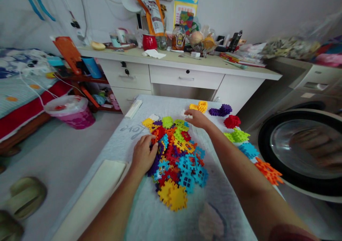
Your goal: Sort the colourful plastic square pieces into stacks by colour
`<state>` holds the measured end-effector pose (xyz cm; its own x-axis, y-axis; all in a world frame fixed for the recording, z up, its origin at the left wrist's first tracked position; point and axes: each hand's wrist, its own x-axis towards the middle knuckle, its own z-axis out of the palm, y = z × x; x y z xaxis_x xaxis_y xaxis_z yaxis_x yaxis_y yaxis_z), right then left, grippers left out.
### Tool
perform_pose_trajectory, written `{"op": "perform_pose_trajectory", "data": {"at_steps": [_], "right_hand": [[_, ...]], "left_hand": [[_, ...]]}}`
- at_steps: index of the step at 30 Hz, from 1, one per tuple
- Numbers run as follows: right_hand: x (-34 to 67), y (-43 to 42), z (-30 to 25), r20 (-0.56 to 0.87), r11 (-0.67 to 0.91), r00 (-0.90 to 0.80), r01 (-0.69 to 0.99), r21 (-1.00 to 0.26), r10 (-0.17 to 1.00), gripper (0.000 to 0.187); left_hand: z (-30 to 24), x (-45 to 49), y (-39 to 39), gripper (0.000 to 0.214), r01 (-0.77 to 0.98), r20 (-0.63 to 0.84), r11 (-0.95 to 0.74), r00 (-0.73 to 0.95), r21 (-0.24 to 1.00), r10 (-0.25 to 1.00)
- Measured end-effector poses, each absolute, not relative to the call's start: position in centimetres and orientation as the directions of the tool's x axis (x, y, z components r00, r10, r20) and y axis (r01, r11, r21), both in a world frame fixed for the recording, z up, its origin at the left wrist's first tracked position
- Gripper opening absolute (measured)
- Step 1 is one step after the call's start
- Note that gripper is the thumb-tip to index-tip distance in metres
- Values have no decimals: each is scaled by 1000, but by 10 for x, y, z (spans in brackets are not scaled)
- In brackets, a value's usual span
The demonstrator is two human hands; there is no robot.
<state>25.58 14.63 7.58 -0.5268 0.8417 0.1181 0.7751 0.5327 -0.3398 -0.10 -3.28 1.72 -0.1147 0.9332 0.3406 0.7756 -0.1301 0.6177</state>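
Note:
A heap of interlocking plastic building pieces (pixel 173 152) in yellow, blue, red, green, orange and purple lies on the cloth-covered table. My left hand (pixel 144 152) rests against the heap's left side, fingertips touching pieces, thumb apart from the fingers. Beyond the heap, my right hand (pixel 198 119) is held out with its fingers apart, just in front of a yellow group of pieces (pixel 200 106). Sorted groups run down the right edge: purple (pixel 221 110), red (pixel 232 121), light green (pixel 237 135), blue (pixel 249 150) and orange (pixel 268 171).
A long white box-like object (pixel 100 180) lies along the table's left edge, and a smaller white one (pixel 133 109) at its far left corner. A white desk (pixel 184 75) laden with household items stands behind. A front-loading washing machine (pixel 299 91) is close on the right.

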Motion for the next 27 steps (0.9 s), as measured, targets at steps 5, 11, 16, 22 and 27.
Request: {"op": "perform_pose_trajectory", "data": {"at_steps": [5,11,16,22,27], "right_hand": [[255,122,52,81,528,-542,757,-385,837,47],[245,127,42,83,526,-535,772,-357,841,44],[246,120,38,129,483,-473,784,-390,872,27],[270,98,42,225,353,-273,744,-567,935,20],[302,81,49,226,258,-150,768,-586,962,27]], "left_hand": [[18,0,-33,27,785,339,-119,-121,608,933],[18,0,-33,28,785,332,-116,-118,608,936],[17,-1,-33,27,793,337,-117,-117,598,934],[17,-1,-32,29,797,337,-127,-101,591,936],[16,-1,-32,29,798,348,-133,-102,588,932]]}}
